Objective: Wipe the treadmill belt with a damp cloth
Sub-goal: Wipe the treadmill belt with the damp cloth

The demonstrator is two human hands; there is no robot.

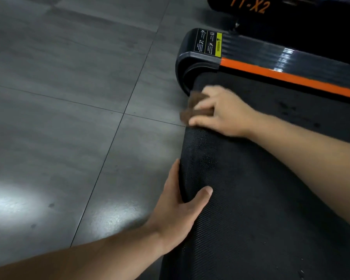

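Gripping the treadmill belt point(251, 199) edge, left hand point(178, 207); right hand point(222, 112) curled round brown cloth point(196, 97).

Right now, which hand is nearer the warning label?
Right. The right hand, holding the cloth, sits close to the warning label; the left hand grips the belt edge farther toward the camera.

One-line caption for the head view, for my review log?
Right hand holds a brown cloth on the rear edge of the treadmill belt; left hand grips that edge closer to the camera.

Grey tiled floor point(59, 98); black treadmill point(251, 199) stands on it.
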